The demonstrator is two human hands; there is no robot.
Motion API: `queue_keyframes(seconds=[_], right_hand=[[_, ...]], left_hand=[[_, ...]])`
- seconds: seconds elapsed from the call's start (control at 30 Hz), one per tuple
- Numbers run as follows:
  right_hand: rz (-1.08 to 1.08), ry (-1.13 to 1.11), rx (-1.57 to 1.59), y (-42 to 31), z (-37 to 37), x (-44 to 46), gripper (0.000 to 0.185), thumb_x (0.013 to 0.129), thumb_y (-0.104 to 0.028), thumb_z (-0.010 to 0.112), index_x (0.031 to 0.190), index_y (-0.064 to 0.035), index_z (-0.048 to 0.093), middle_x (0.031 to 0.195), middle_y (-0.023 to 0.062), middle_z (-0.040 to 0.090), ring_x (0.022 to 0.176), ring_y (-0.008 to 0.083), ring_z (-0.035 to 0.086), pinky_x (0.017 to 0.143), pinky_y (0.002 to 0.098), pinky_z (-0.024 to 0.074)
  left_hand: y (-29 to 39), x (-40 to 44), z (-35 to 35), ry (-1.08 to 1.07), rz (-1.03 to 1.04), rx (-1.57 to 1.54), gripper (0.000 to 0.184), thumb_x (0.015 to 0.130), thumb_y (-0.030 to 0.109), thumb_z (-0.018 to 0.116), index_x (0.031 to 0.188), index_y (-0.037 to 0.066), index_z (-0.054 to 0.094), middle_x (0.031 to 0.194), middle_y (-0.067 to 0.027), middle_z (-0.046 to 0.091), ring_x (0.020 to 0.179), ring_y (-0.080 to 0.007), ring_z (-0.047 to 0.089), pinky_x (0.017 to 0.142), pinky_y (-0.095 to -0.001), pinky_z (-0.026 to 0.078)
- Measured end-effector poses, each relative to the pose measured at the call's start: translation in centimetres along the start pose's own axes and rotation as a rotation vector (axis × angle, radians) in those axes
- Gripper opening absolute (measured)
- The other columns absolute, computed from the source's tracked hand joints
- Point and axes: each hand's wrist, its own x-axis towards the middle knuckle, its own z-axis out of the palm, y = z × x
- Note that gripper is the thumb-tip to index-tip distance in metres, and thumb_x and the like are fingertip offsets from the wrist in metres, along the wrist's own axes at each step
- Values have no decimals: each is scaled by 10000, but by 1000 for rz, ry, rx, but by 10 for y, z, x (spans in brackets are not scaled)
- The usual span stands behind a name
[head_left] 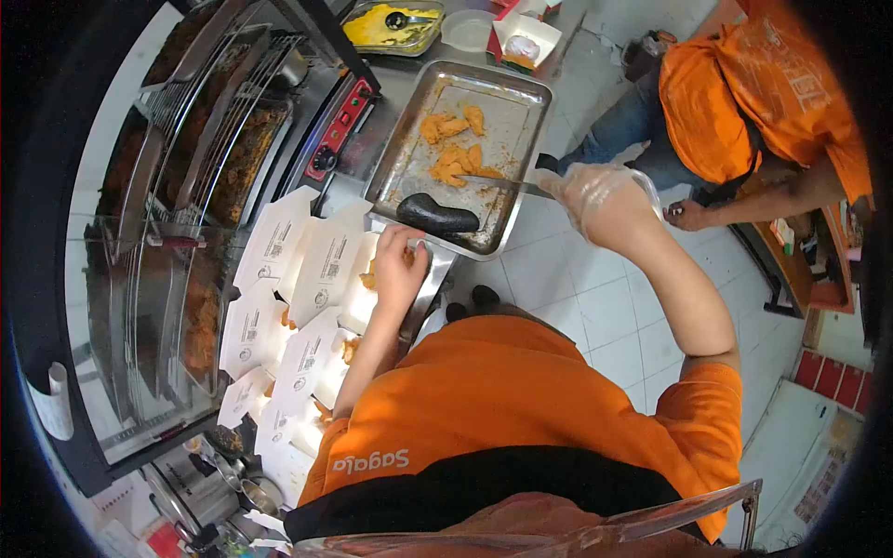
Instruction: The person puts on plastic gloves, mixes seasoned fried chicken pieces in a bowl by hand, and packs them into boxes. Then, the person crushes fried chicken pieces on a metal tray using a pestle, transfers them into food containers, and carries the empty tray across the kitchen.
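My bare left hand (402, 268) reaches into an open white box (361, 302), its fingers curled on a piece of fried chicken (408, 256) that they mostly cover. In a clear plastic glove, my right hand (595, 200) is closed on a knife (507, 183). The blade points left, its tip at the battered chicken pieces (453, 164) on a metal tray (391, 172). More pieces (442, 126) lie farther up the tray, among crumbs. A dark stone pestle (435, 215) rests at the tray's near end, just beyond my left hand.
Several open white boxes (307, 358) with chicken stand at left, beside a glass warming cabinet (177, 232) with a red control panel (339, 126). Behind the tray are a container of yellow sauce (372, 26) and another open box (526, 42). A person in orange (744, 102) is at right.
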Motion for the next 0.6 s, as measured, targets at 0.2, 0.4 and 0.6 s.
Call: queue_keyframes(seconds=[0.2,0.4,0.6], right_hand=[[67,40,-11,0,-20,-16,506,768,-73,569,1266,-155,532,774,130,613,693,276,632,597,401,490],[186,132,480,37,30,-41,454,774,-169,651,1221,-130,584,788,139,640,708,287,624,627,395,474],[344,-54,979,41,71,-56,428,798,-95,650,1219,-156,611,660,7,592,470,80,483,433,264,405]], left_hand=[[7,-5,-8,69,-76,28,120,747,42,634,866,34,617,927,-119,580,813,-296,564,701,-356,457],[7,-24,-4,73,-58,17,141,737,48,654,864,28,596,869,-107,567,745,-270,533,692,-352,439],[6,-24,-10,60,-66,-13,147,735,39,647,864,6,585,878,-137,569,803,-314,556,729,-370,445]])
